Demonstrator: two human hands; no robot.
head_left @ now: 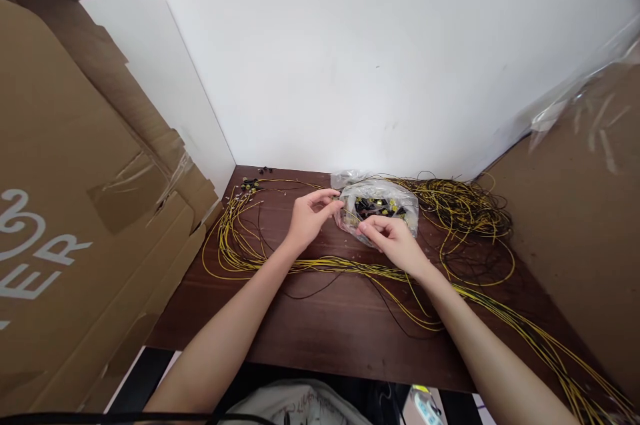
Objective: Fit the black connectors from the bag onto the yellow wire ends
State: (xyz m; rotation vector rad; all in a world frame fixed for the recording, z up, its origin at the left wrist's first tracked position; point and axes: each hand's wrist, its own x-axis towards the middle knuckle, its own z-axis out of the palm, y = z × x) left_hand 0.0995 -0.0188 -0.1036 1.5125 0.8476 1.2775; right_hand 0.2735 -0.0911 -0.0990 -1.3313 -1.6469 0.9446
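Note:
My left hand (316, 213) is pinched closed at the left edge of a clear plastic bag (407, 198), above the table. My right hand (387, 237) is also pinched, at the bag's front edge. A thin yellow wire (351, 213) runs between the fingertips of both hands. What else the left fingertips hold is too small to make out. Inside the open bag lie many small black and yellow parts (373, 203). Beneath my forearms, a long bundle of yellow and black wires (330, 265) crosses the table from left to right.
A tangled heap of yellow and black wires (463, 208) lies right of the bag. Several small black pieces (249, 183) sit at the table's back left. Cardboard (115, 211) stands on the left, another cardboard sheet (575, 211) on the right. A white wall (375, 78) rises behind the brown table (310, 331).

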